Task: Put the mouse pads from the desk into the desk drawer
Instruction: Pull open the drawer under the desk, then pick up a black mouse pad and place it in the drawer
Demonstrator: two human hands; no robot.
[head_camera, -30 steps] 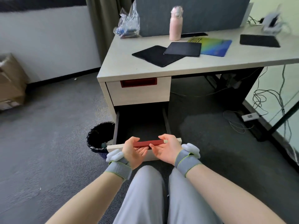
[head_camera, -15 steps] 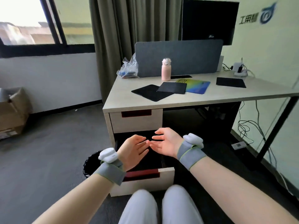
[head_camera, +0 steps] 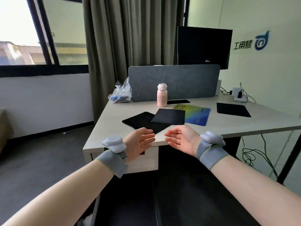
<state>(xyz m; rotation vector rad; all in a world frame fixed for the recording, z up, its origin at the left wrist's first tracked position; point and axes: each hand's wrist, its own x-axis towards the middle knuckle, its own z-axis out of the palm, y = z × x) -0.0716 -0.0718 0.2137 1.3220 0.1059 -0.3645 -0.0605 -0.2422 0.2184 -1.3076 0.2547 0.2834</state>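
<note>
Several mouse pads lie on the desk (head_camera: 104, 128): a large black pad (head_camera: 140, 122), a smaller black pad (head_camera: 169, 116) overlapping it, a blue and yellow pad (head_camera: 197, 114), and a black pad (head_camera: 232, 110) far right. My left hand (head_camera: 138, 143) and my right hand (head_camera: 182, 140) hover open, palms facing each other, at the desk's front edge just short of the large black pad. Both hold nothing. The closed upper drawer (head_camera: 146, 162) shows beneath my left hand. The pulled-out lower drawer is a dark space (head_camera: 123, 201) under my arms.
A pink bottle (head_camera: 162, 95) stands behind the pads before a grey divider panel (head_camera: 174, 82). A clear plastic bag (head_camera: 120, 94) lies at the desk's back left corner. A charger with cables (head_camera: 239, 94) sits back right. More cables hang at the right desk leg (head_camera: 290, 157).
My hands let go of the lower drawer's red handle after pulling it out, and rose to the desk's front edge. My view tilted up from the floor to the desktop.
</note>
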